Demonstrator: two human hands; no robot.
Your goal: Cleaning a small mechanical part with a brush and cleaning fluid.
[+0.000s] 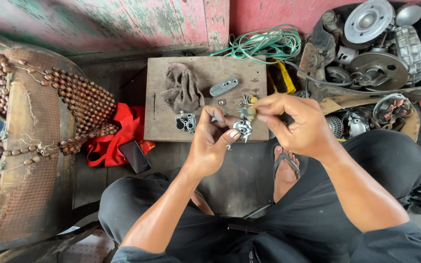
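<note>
You are sitting low with both hands raised over a wooden board [171, 127], working on a small metal part [243, 127] that looks like a piece of a carburettor. Your left hand [210, 143] is cupping it from below, fingers curled around its underside, while your right hand [293, 122] is pinching a small yellowish piece [251, 112] at the top of it between thumb and forefinger. Judging by how things are lying, the work is somewhere in the middle: a second metal body [186, 122] is resting on the board near your left hand, a flat grey cover [223, 86] is lying further back, and a small washer [221, 103] is sitting loose between them, beside a crumpled brown rag [181, 90]. None of these is joined to the part you are holding. Whether the yellowish piece is going in or coming out, I cannot tell. Your fingers are covering most of the part, so its shape and any screws are hard to make out. A dark phone [135, 156] is lying on a red cloth [118, 136] to your left, and a heap of engine parts [376, 53] is crowding the right, cut off by the frame edge. A coil of green wire [269, 43] is lying behind the board.
</note>
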